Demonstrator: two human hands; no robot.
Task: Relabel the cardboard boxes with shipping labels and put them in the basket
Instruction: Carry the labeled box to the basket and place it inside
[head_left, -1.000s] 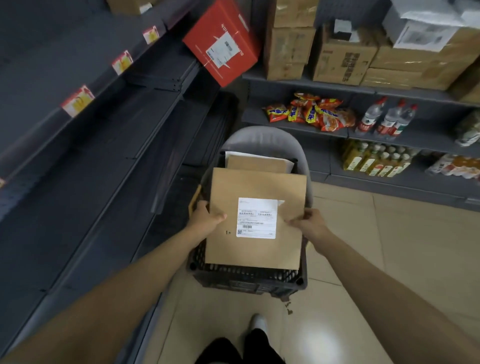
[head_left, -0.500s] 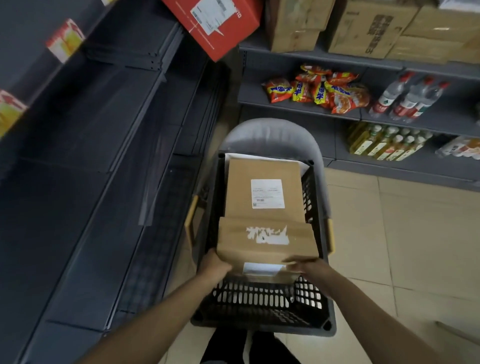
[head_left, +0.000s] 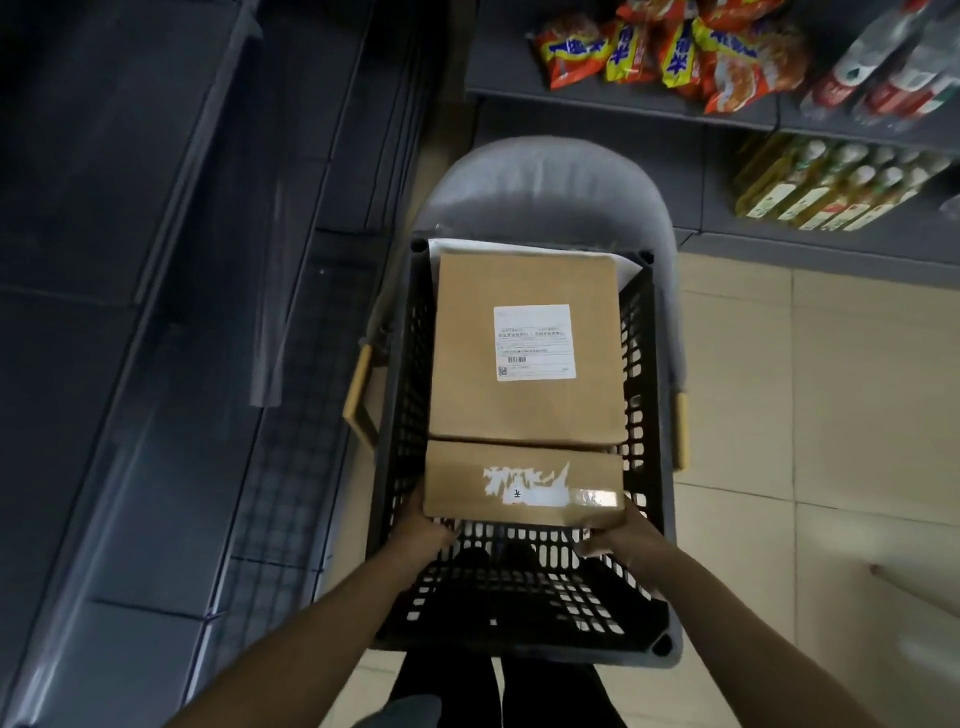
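- Both hands hold one box (head_left: 523, 483) inside the basket (head_left: 399, 415). Left hand (head_left: 422, 535) grips its near left corner, right hand (head_left: 621, 538) its near right corner.
- It stands on edge at the near end, touching a flat box (head_left: 524, 358) with a label (head_left: 534, 342).
- It might tip toward the near side once let go, since that space is open.
- Both boxes are smooth brown card; the basket is dark plastic full of holes.

Matt brown cardboard boxes (head_left: 524, 358) sit in a black perforated plastic basket (head_left: 400, 415). The near box (head_left: 522, 483) carries torn white paper and glossy tape (head_left: 592, 497). Floor tiles (head_left: 831, 415) look smooth, slightly shiny.
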